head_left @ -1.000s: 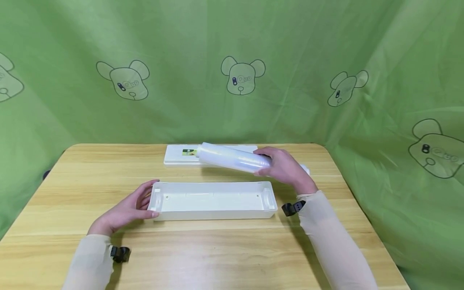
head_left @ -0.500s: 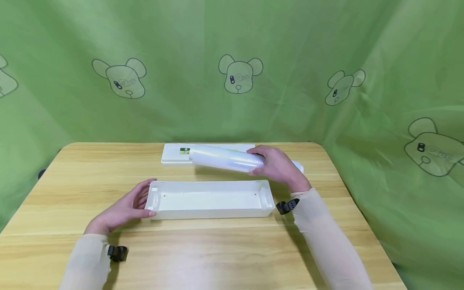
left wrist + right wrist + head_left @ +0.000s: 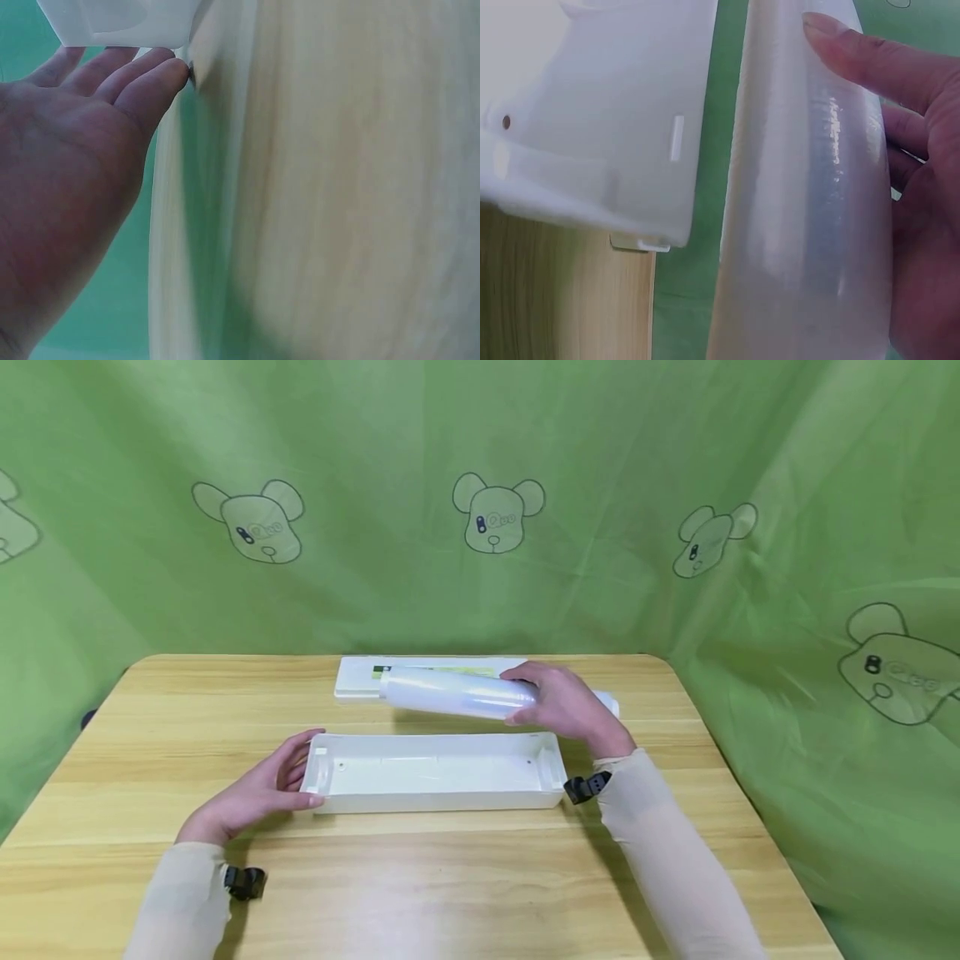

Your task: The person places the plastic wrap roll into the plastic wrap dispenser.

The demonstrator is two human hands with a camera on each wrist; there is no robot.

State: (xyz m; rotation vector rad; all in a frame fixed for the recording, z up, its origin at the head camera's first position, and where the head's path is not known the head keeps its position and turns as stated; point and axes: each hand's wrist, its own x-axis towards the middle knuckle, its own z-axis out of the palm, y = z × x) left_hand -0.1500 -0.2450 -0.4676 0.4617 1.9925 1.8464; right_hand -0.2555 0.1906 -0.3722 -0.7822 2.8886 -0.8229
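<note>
A long white plastic box [image 3: 442, 803] lies on the table with its hollow side up. At its left end, my left hand [image 3: 255, 789] grips it, thumb on the front corner and fingers at the back. The left wrist view shows the fingertips against the end of the box [image 3: 135, 34]. Behind the box, a shiny roll of plastic wrap [image 3: 453, 693] is held slightly tilted in my right hand [image 3: 562, 700], which grips it right of its middle. In the right wrist view, the thumb lies across the wrap roll [image 3: 795, 210], apart from the box [image 3: 637, 97].
A flat white lid [image 3: 356, 678] with a green and yellow label lies at the back edge of the wooden table [image 3: 420, 893], partly covered from sight by the roll. A green curtain [image 3: 375, 585] with drawn bear heads hangs close behind and at the sides.
The right hand has moved the roll left and a little toward the box, and the roll is now closer to level. The left hand keeps its grip on the box.
</note>
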